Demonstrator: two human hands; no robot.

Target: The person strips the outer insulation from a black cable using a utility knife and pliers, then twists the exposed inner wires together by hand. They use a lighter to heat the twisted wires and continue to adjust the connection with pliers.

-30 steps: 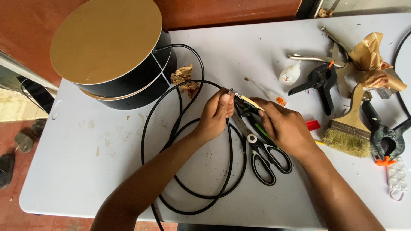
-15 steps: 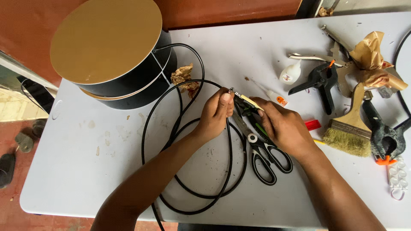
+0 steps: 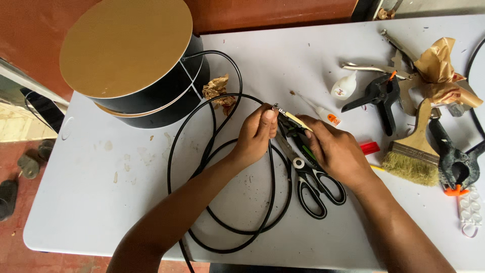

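My left hand [image 3: 256, 134] pinches the free end of a black cable [image 3: 222, 151] whose loops lie on the white table [image 3: 126, 192]. My right hand [image 3: 336, 151] grips a small green-and-black hand tool [image 3: 298, 132] with a yellowish tip, held against the cable end. The two hands almost touch above the middle of the table. Black-handled scissors [image 3: 316, 184] lie just below my right hand. The cable runs back to a large spool [image 3: 136, 65] with tan round flanges at the upper left.
At the right lie a wooden-handled brush [image 3: 411, 151], two black spring clamps [image 3: 381, 93] [image 3: 454, 159], a small white glue bottle [image 3: 344, 86], a glue tube [image 3: 323, 114], crumpled brown paper [image 3: 439, 65] and a red object [image 3: 369, 147]. A paper scrap [image 3: 218, 91] sits by the spool.
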